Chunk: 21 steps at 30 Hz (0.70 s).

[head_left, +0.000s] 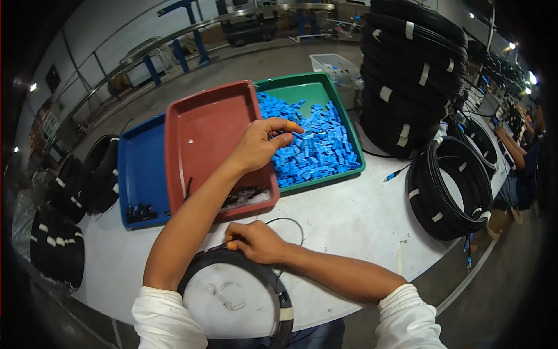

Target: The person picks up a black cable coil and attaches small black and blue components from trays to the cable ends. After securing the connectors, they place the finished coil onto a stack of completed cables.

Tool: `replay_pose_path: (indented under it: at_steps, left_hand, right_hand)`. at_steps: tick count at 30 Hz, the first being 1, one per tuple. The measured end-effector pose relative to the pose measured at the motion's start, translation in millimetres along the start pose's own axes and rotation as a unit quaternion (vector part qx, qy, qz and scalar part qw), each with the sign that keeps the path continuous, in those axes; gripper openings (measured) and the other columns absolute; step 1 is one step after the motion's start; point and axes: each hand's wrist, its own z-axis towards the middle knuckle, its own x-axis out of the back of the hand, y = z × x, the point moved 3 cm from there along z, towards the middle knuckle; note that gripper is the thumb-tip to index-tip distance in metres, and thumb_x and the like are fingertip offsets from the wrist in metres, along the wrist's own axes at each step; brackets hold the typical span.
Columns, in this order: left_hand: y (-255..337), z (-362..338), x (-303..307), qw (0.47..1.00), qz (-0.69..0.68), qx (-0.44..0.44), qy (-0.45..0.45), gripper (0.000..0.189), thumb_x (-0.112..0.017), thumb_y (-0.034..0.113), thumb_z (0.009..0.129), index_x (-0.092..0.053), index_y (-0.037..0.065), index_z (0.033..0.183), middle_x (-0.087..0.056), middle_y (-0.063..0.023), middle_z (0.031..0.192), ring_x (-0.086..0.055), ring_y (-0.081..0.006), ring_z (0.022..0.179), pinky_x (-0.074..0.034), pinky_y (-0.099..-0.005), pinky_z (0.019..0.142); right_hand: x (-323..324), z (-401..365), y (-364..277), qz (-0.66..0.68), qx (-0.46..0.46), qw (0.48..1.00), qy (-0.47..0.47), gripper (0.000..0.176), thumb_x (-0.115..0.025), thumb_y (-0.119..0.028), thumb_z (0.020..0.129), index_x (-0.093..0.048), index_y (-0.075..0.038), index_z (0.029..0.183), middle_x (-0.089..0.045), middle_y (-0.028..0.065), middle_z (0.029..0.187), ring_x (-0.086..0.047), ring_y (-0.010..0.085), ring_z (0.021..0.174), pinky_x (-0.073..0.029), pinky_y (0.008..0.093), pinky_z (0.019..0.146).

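Note:
My left hand (pixel 264 142) reaches over the green tray (pixel 356 148), which holds a heap of small blue plastic connector pieces (pixel 317 145). Its thumb and orange-covered index finger are slightly apart, and nothing shows between them. Lower down, my right hand (pixel 256 241) is closed, its fingertips on a black cable (pixel 216 248) at the top of a coil. That black cable coil (pixel 285 299), bound with pale tape, lies at the table's near edge in front of me. A thin loop of cable (pixel 301 227) rises behind my right hand.
A red tray (pixel 203 122) overlaps a blue tray (pixel 142 174) containing small black parts. Tall stacked cable coils (pixel 410 81) stand behind right, with another coil (pixel 447 192) nearer. More coils (pixel 57 247) sit left. A clear bin (pixel 337 70) stands behind. Another person's arm (pixel 508 145) shows far right.

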Motion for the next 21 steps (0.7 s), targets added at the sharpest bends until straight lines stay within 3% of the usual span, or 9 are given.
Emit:
replay_pose_path:
  at_steps: [1, 2, 5, 8, 9, 10, 16, 19, 21]
  left_hand:
    - [4.1, -15.5, 9.7, 0.998, -0.056, 0.025, -0.004, 0.022, -0.069, 0.012, 0.095, -0.07, 0.001, 0.114, -0.067, -0.0006, 0.093, -0.059, -0.0075, 0.077, -0.049, -0.0229, 0.071]
    - [8.6, -34.3, 17.9, 0.998, -0.05, 0.029, 0.004, 0.022, -0.069, 0.012, 0.095, -0.07, 0.001, 0.114, -0.067, -0.0006, 0.093, -0.059, -0.0075, 0.077, -0.049, -0.0229, 0.071]
    - [25.3, -95.0, 34.5, 0.977, -0.212, 0.004, 0.035, 0.03, -0.072, 0.026, 0.092, -0.066, 0.001, 0.108, -0.065, -0.0012, 0.089, -0.06, -0.0072, 0.078, -0.051, -0.0222, 0.07]
    - [16.0, -155.8, 47.7, 0.955, -0.282, 0.01, 0.086, 0.022, -0.068, 0.019, 0.096, -0.064, 0.002, 0.108, -0.066, -0.0025, 0.088, -0.064, -0.0094, 0.078, -0.052, -0.0211, 0.069]
    - [11.1, -175.1, 49.6, 0.949, -0.293, 0.024, 0.117, 0.036, -0.075, 0.032, 0.086, -0.062, 0.003, 0.105, -0.063, -0.0018, 0.094, -0.064, -0.0101, 0.079, -0.053, -0.022, 0.07]
    - [10.1, -192.5, 50.8, 0.936, -0.329, 0.009, 0.127, 0.036, -0.075, 0.031, 0.085, -0.062, 0.005, 0.105, -0.062, -0.0026, 0.097, -0.067, -0.0124, 0.081, -0.056, -0.0229, 0.071]
    - [-12.0, -262.1, 80.2, 0.956, -0.225, -0.012, 0.187, 0.028, -0.073, 0.021, 0.091, -0.061, 0.003, 0.108, -0.064, -0.0065, 0.101, -0.069, -0.0163, 0.084, -0.059, -0.0254, 0.075]
    - [-12.3, -279.8, 85.1, 0.95, -0.191, 0.015, 0.248, 0.022, -0.063, 0.006, 0.098, -0.062, -0.001, 0.118, -0.065, -0.0096, 0.099, -0.07, -0.0176, 0.087, -0.06, -0.0292, 0.078]
    - [-18.5, -278.6, 82.9, 0.959, -0.159, 0.026, 0.231, 0.019, -0.06, 0.007, 0.099, -0.063, -0.003, 0.115, -0.067, -0.0105, 0.097, -0.07, -0.018, 0.088, -0.06, -0.0297, 0.078]
  right_hand:
    - [-0.3, 0.4, 0.0, -0.004, 0.002, 1.0, 0.0, 0.01, -0.066, -0.008, 0.087, -0.06, -0.004, 0.094, -0.07, 0.0181, 0.082, -0.068, 0.038, 0.079, -0.052, 0.0454, 0.07]
    - [0.1, 0.3, -0.6, -0.011, 0.006, 1.0, -0.003, 0.01, -0.066, -0.006, 0.087, -0.06, -0.004, 0.095, -0.07, 0.0179, 0.083, -0.069, 0.0369, 0.079, -0.052, 0.0438, 0.071]
    - [2.2, 0.9, -5.5, -0.018, 0.017, 1.0, -0.003, 0.011, -0.067, -0.004, 0.087, -0.062, -0.003, 0.097, -0.071, 0.0166, 0.084, -0.071, 0.0335, 0.08, -0.053, 0.0401, 0.073]
    - [1.7, 1.0, -1.7, -0.006, 0.006, 1.0, -0.015, 0.013, -0.07, -0.004, 0.087, -0.063, 0.001, 0.096, -0.071, 0.0152, 0.087, -0.07, 0.0243, 0.081, -0.053, 0.0353, 0.077]
    - [2.1, 0.6, -2.1, -0.012, 0.007, 1.0, -0.012, 0.013, -0.07, -0.003, 0.087, -0.063, 0.001, 0.097, -0.071, 0.0146, 0.087, -0.07, 0.0226, 0.081, -0.053, 0.0346, 0.077]
    - [2.4, 0.4, -3.2, -0.017, 0.008, 1.0, -0.008, 0.013, -0.071, -0.003, 0.087, -0.063, 0.001, 0.097, -0.072, 0.0139, 0.087, -0.069, 0.0208, 0.081, -0.053, 0.034, 0.077]
    - [6.9, 3.3, -11.9, -0.098, 0.005, 0.995, -0.002, 0.018, -0.075, -0.002, 0.085, -0.064, 0.001, 0.099, -0.072, 0.012, 0.092, -0.068, 0.0191, 0.085, -0.054, 0.0325, 0.077]
    - [13.7, 8.3, -25.7, -0.139, 0.023, 0.99, 0.014, 0.021, -0.077, 0.001, 0.08, -0.066, 0.0, 0.097, -0.072, 0.0121, 0.089, -0.068, 0.018, 0.08, -0.054, 0.0316, 0.072]
    - [16.1, 11.6, -41.8, -0.175, 0.023, 0.984, 0.012, 0.019, -0.076, 0.003, 0.081, -0.066, 0.0, 0.096, -0.072, 0.012, 0.088, -0.068, 0.0176, 0.079, -0.055, 0.0313, 0.072]
